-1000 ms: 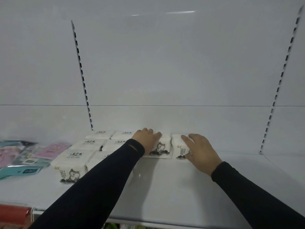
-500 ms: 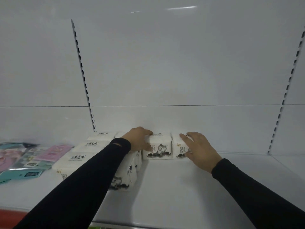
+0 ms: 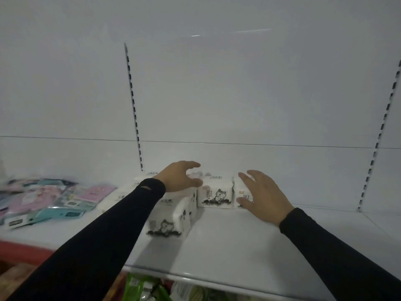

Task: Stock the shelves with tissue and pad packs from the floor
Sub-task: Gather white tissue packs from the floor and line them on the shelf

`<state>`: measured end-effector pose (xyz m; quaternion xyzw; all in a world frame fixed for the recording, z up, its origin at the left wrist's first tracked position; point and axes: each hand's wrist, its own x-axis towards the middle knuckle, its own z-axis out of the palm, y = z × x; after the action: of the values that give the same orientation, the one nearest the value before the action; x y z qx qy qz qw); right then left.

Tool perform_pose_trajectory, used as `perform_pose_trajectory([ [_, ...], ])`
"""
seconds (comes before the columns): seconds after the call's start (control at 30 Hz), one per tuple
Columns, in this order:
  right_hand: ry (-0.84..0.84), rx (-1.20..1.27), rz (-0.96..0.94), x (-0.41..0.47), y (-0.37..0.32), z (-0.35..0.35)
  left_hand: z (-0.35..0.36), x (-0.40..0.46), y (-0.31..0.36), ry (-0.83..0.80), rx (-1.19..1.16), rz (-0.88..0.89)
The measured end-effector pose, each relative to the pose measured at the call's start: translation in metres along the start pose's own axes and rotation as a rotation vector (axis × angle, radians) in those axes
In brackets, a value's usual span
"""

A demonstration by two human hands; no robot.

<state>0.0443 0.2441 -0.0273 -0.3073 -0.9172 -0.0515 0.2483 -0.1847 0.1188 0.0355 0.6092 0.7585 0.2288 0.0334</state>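
Tissue packs (image 3: 214, 195): white, printed with a black-and-grey cartoon animal; stood in rows on the white shelf (image 3: 227, 246), toward the back panel, just right of the slotted upright (image 3: 134, 109). Front pack (image 3: 168, 220) nearest the shelf edge, touching the row behind.
Rightmost pack (image 3: 237, 193): orange lettering on its face, partly covered by the right hand.
Left hand (image 3: 180, 178): above the packs right of the upright, fingers spread and loosely bent, gripping nothing; contact with pack tops cannot be told, motion blur.
Right hand (image 3: 261, 195): fingers spread and fairly straight, at the front of the rightmost pack, holding nothing.
Black sleeves on both arms.
Pad packs (image 3: 54, 198): pink and teal, lying flat in a loose pile left of the upright, blurred.
Green packaging (image 3: 141, 287): below the shelf edge, indistinct.
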Motion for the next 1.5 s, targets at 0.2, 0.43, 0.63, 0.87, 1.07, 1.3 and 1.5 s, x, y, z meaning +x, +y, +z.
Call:
perform_pose_trajectory([
  [0.2, 0.131, 0.23, -0.175, -0.008, -0.062, -0.024, -0.036, -0.112, -0.018, 0.262, 0.115, -0.033],
  [0.43, 0.063, 0.441, -0.524, -0.033, -0.215, -0.012, -0.051, -0.331, -0.087, 0.386, 0.355, -0.431],
  [0.63, -0.133, 0.506, -0.744, -0.084, -0.369, 0.046, -0.024, -0.513, -0.144, 0.448, 0.318, -0.821],
  [0.87, -0.506, 0.516, -0.922, -0.172, -0.555, 0.144, 0.026, -0.704, -0.233, 0.39, 0.181, -1.175],
  [1.07, -0.77, 0.47, -1.065, -0.231, -0.666, 0.23, 0.076, -0.8, -0.288, 0.328, 0.058, -1.407],
  [1.3, -1.017, 0.389, -1.24, -0.281, -0.753, 0.394, 0.179, -0.846, -0.391, 0.223, -0.014, -1.533],
  [1.5, -1.203, 0.268, -1.341, -0.395, -0.785, 0.636, 0.403, -0.888, -0.518, 0.044, -0.108, -1.572],
])
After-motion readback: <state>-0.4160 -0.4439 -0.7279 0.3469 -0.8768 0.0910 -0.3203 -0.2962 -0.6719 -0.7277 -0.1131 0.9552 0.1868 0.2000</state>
